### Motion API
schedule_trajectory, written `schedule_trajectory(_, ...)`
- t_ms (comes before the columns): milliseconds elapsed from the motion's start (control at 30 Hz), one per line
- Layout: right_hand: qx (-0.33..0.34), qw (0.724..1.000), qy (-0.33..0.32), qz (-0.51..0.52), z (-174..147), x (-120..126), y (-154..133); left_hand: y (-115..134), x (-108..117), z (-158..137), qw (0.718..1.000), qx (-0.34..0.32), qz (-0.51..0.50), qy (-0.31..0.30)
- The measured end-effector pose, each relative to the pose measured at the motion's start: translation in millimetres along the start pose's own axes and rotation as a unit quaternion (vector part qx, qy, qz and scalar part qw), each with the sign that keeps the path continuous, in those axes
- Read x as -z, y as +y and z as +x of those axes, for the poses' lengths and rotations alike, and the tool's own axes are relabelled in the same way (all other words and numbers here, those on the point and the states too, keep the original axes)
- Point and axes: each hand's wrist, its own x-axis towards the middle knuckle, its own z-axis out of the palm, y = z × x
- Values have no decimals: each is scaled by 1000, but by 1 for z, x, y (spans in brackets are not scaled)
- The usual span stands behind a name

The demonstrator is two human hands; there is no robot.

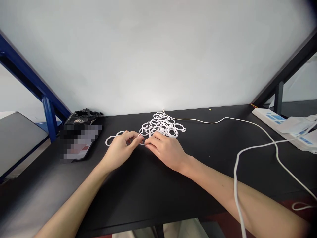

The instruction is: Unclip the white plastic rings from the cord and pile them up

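A loose heap of white curtain rings (pixel 162 123), some with small eyelets, lies on the black table near the wall. Just in front of it, my left hand (pixel 121 147) and my right hand (pixel 167 148) meet, fingertips almost touching. Both pinch a thin white curtain ring (pixel 142 144), mostly covered by the fingers. Beside my left hand, on its outer side, a couple of separate white rings (pixel 109 141) rest on the table, partly hidden behind the hand. My right hand partly covers the front of the heap.
At the left lie a crumpled black plastic bag (pixel 83 116) and a dark flat object (pixel 85 142), partly blurred out. A white cable (pixel 225 118) runs across the right side and over my right forearm. White-and-blue packaging (pixel 274 120) is at the right edge. A wall (pixel 158 59) closes the back.
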Motion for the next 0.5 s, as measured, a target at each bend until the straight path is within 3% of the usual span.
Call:
schedule_trajectory(133,-80,991,29,107,0,0,-1,-2,-4,-1,999,-39,0,23)
schedule_trajectory(233,-127,975,43,176,1,-1,0,-8,-8,-1,989,-138,37,43)
schedule_trajectory(333,-123,971,30,202,1,-3,2,-12,-11,-1,971,-225,75,32)
schedule_trajectory(500,-105,969,42,218,3,-6,4,-16,-10,0,958,-262,120,7)
